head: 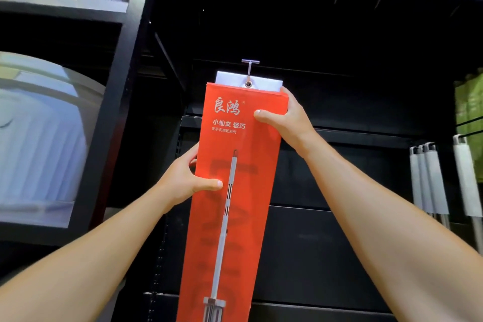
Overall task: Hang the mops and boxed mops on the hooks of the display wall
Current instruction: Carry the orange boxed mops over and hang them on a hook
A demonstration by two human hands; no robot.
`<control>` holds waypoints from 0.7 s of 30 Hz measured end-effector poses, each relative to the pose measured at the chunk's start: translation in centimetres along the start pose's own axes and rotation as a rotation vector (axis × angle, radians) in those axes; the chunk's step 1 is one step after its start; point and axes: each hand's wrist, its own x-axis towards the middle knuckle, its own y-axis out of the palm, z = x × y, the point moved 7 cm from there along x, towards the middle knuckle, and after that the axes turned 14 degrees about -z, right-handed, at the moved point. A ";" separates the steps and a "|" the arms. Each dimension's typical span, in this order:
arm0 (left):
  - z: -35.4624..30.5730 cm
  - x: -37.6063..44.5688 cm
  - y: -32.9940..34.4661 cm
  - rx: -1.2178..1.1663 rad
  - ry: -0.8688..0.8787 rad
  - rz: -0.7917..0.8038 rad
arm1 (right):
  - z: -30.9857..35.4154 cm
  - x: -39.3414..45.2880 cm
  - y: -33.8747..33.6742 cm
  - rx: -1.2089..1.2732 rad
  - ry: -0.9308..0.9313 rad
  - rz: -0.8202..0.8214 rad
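Tall red boxed mop (230, 204) held upright against the black display wall (339, 178), its top hole at the tip of a metal hook (250, 68). Left hand (187, 178) grips the box's left edge at mid-height; right hand (282, 116) clasps the upper right corner. Grey mops (428, 178) hang at far right, well apart.

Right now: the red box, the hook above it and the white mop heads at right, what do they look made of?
Red box: printed cardboard, likely; flat panels, sharp folded edges, slight sheen. Hook: metal, it seems; thin grey bar with a T end. White mop heads: pale matte pads, probably fabric or foam; too blurred to settle.
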 end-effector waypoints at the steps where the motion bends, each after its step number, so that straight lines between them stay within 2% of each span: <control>1: 0.2 0.0 0.0 -0.002 0.001 -0.001 | -0.1 0.1 0.1 -0.004 0.001 0.002; 14: 4.1 0.0 1.6 -0.004 -0.069 0.040 | -4.5 0.7 1.5 -0.077 0.074 0.033; 21: 6.2 0.4 2.7 0.038 -0.064 0.017 | -7.6 1.2 2.2 -0.122 0.080 -0.024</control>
